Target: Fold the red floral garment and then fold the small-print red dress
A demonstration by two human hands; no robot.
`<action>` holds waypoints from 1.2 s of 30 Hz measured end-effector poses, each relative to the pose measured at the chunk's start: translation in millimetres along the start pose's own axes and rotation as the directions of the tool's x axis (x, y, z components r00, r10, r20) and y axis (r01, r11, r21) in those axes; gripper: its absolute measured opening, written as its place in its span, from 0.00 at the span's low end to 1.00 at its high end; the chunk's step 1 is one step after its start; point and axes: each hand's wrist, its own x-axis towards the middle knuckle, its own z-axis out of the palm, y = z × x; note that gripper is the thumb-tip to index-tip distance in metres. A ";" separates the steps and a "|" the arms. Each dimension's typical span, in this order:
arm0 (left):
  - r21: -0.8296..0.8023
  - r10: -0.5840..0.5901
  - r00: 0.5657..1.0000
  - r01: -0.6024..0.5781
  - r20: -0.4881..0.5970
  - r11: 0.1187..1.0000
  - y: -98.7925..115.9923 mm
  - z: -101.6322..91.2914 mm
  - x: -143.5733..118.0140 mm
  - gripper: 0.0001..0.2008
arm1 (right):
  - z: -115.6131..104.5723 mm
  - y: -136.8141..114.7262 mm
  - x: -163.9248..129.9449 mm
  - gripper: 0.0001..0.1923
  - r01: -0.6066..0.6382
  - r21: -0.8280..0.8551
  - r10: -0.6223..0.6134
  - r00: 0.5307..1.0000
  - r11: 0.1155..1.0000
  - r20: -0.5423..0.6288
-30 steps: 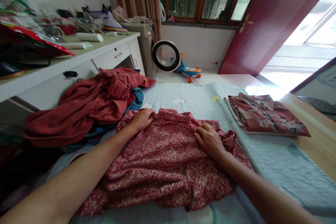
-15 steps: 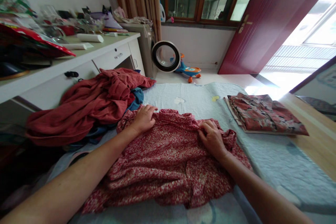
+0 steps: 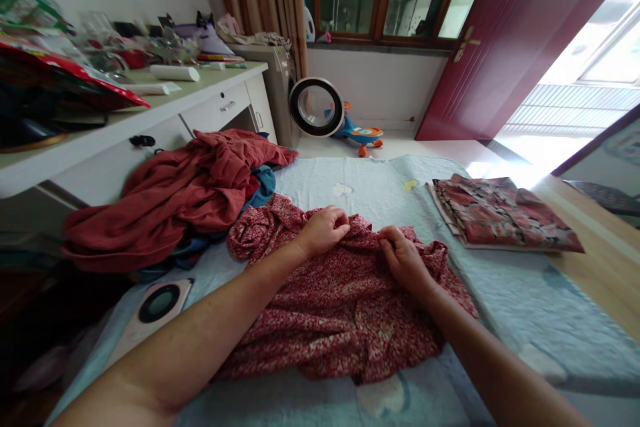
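Centrally, the red floral-print cotton garment [image 3: 335, 307] lay crumpled on the pale blue quilted bedspread [image 3: 520, 300]; left hand [image 3: 323, 232] and right hand [image 3: 403, 259], equally near, each pinched its far edge.

A lived-in home bedroom: a bed [image 3: 380, 180] under a pale blue sheet fills the middle, with a heap of red laundry [image 3: 170, 193] at 10 o'clock and a folded floral garment [image 3: 500, 210] at 2. A cluttered tabletop [image 3: 165, 97] with drawers stands at 10, a washing machine [image 3: 287, 97] and child's ride-on toy [image 3: 363, 137] at 12.
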 end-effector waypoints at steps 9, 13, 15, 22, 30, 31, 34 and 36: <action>-0.273 -0.040 0.998 0.025 -0.048 0.962 -4.4 -4.0 -4.6 0.08 | 1.9 -9.5 2.9 0.09 -0.058 -0.037 0.060 0.996 0.998 0.060; -0.309 -0.066 0.995 0.041 -0.073 0.950 -10.5 -4.3 -4.1 0.08 | 5.0 -10.0 4.5 0.10 -0.110 -0.036 0.112 0.992 0.993 0.061; -0.310 -0.069 0.994 0.041 -0.080 0.950 -12.5 -4.2 -4.3 0.08 | 6.3 -9.1 5.2 0.08 -0.114 -0.023 0.116 0.992 0.993 0.057; -0.292 -0.066 0.994 0.036 -0.091 0.956 -16.5 -1.7 -6.6 0.09 | 8.2 -9.2 7.4 0.01 -0.026 0.031 0.026 1.000 0.999 -0.004; -0.292 -0.065 0.991 0.029 -0.116 0.956 -9.9 -3.2 -8.1 0.08 | 2.8 -24.0 7.7 0.05 0.036 -0.072 -0.047 0.987 0.997 -0.154; -0.295 -0.067 0.990 0.028 -0.123 0.955 -8.4 -3.1 -8.5 0.08 | 1.9 -26.0 7.9 0.05 0.042 -0.053 -0.050 0.987 0.998 -0.150; -0.335 -0.068 0.991 0.025 -0.116 0.942 -4.5 -2.2 -9.9 0.06 | 1.1 -29.8 8.7 0.04 0.040 0.039 -0.035 0.993 0.998 -0.110; -0.377 -0.058 0.995 0.025 -0.077 0.926 -2.1 -1.4 -10.6 0.07 | 2.3 -30.9 9.1 0.04 0.006 0.076 0.001 0.996 0.997 -0.093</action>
